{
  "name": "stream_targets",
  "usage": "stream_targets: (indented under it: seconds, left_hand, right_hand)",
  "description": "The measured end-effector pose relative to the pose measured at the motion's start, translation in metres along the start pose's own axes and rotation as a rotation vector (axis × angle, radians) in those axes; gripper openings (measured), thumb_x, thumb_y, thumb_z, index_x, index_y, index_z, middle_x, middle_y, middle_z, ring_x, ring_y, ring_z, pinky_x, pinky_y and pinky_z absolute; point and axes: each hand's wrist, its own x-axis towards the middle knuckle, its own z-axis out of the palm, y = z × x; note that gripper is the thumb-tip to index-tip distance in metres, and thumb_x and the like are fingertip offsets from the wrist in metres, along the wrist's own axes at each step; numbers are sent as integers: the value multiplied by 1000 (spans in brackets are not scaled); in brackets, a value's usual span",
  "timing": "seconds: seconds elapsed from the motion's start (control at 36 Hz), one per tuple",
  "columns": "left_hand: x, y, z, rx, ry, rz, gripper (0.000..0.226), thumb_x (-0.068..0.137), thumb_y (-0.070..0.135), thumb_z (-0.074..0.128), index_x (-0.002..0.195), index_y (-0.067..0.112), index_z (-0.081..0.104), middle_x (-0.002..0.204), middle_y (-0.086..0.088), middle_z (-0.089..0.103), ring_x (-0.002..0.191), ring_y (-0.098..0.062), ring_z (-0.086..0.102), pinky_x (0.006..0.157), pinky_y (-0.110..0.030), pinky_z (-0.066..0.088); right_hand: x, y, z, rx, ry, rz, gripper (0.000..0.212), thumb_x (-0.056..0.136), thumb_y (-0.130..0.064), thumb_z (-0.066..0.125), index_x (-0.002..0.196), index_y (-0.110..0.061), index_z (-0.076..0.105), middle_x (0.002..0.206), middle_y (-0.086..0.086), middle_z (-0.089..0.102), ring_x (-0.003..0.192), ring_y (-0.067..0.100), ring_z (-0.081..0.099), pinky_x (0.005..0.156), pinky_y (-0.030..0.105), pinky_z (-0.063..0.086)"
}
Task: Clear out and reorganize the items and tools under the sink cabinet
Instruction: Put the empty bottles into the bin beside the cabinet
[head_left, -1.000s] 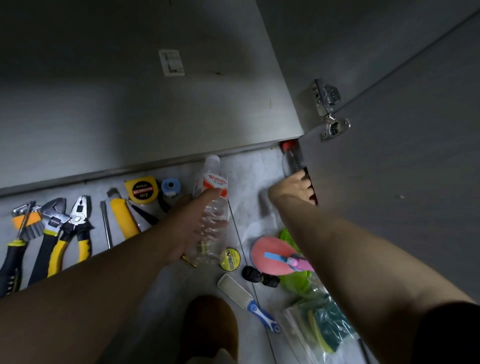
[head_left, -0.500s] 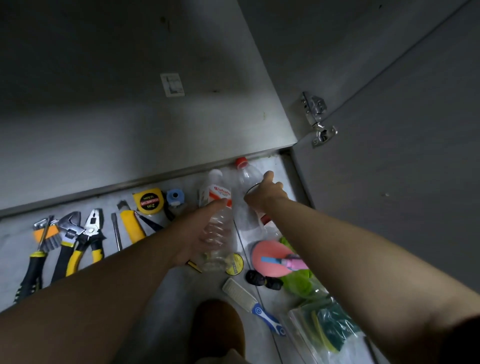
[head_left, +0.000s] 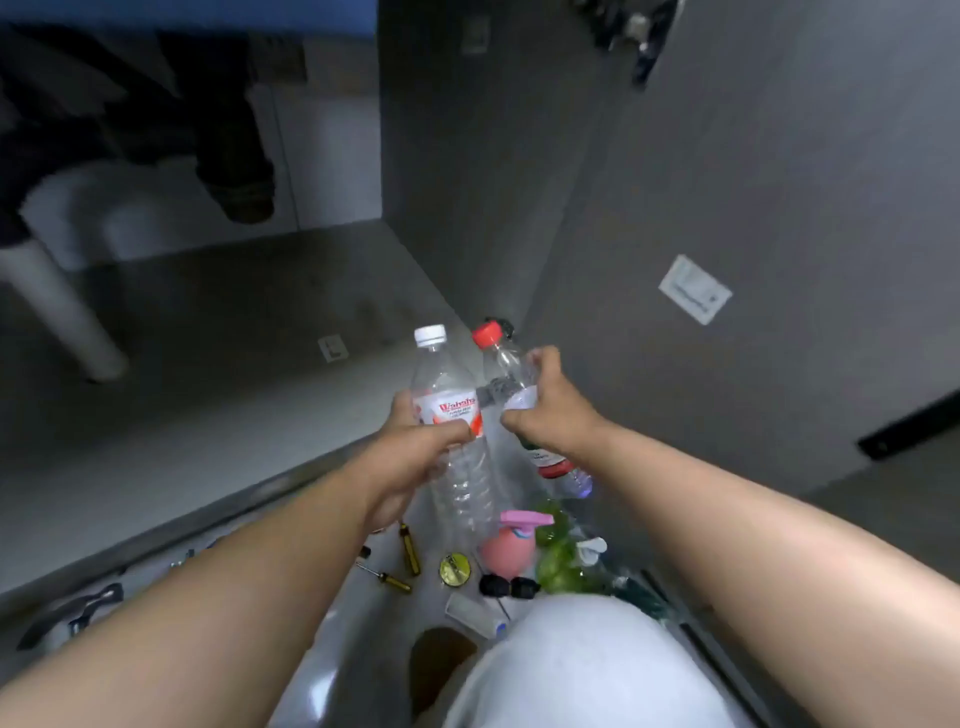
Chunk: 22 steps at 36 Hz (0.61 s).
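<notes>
Head view: my left hand (head_left: 415, 460) clamps its fingers round the white-capped bottle (head_left: 445, 400), right hand (head_left: 553, 415) likewise on the red-capped bottle (head_left: 505, 364) just beside it, above the floor (head_left: 363, 649); my forearms hide most blurred tools (head_left: 387, 578).

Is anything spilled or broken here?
Nothing looks spilled or broken. The left hand holds the white-capped bottle and the right hand holds the red-capped bottle, both with their caps on. The only untidy bit is the small things, like the yellow screwdrivers, lying loose on the floor below.
</notes>
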Motion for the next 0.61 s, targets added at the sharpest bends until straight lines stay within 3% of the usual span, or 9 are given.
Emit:
stream_targets:
  seconds: [0.08, 0.17, 0.25, 0.33, 0.42, 0.47, 0.53, 0.61]
  left_hand:
    - [-30, 33, 30, 35, -37, 98, 62, 79, 10, 73, 127, 35, 44, 114, 4, 68, 91, -14, 63, 78, -33, 45]
    - [-63, 61, 66, 75, -109, 148, 72, 63, 18, 73, 127, 36, 44, 121, 0, 68, 102, -19, 63, 91, -39, 44]
    - [-90, 79, 102, 85, -177, 186, 70, 67, 23, 76, 129, 30, 46, 118, -12, 68, 93, -24, 65, 84, -44, 51]
    - [-118, 83, 143, 95, -254, 235, 58, 81, 32, 80, 130, 16, 54, 110, -19, 70, 84, -30, 71, 79, -47, 60]
    - [-147, 71, 186, 42, -314, 309, 60, 82, 41, 80, 123, 1, 63, 116, -29, 68, 103, -43, 71, 93, -57, 57]
    - [-166, 58, 210, 24, -309, 303, 74, 72, 52, 83, 124, 3, 63, 115, -23, 71, 103, -38, 72, 93, -56, 57]
    - [-182, 37, 228, 49, -344, 288, 72, 71, 56, 83, 121, 8, 65, 110, -15, 75, 98, -31, 75, 88, -46, 61]
    - [-199, -1, 237, 185, -457, 257, 60, 74, 58, 81, 119, 22, 65, 106, -2, 77, 94, -19, 76, 80, -35, 60]
  right_hand:
    - [-46, -18, -34, 135, 40, -99, 64, 75, -18, 71, 124, -34, 33, 111, 2, 62, 78, 10, 63, 61, 14, 50]
    - [-89, -23, -68, 201, 130, -118, 68, 74, -25, 74, 128, -34, 34, 116, -2, 62, 98, 11, 63, 76, 23, 48]
    - [-130, -13, -101, 297, 213, -95, 61, 78, -39, 75, 125, -34, 36, 122, -3, 59, 108, 16, 62, 93, 35, 49]
    - [-175, 1, -129, 337, 304, -56, 51, 77, -63, 68, 115, -39, 45, 117, -10, 61, 103, 7, 62, 85, 32, 50]
    - [-219, 22, -153, 382, 426, -18, 50, 72, -70, 67, 101, -29, 58, 92, -16, 68, 83, -1, 66, 74, 30, 52]
    - [-247, 38, -168, 377, 461, 33, 55, 70, -66, 71, 99, -20, 62, 91, -6, 72, 84, 9, 70, 77, 37, 56]
    - [-277, 57, -181, 330, 469, 90, 51, 71, -61, 73, 97, -18, 66, 95, 1, 74, 87, 18, 71, 78, 35, 57]
    - [-323, 91, -193, 263, 473, 176, 34, 74, -52, 74, 92, -24, 69, 94, -4, 74, 89, 13, 71, 79, 31, 55]
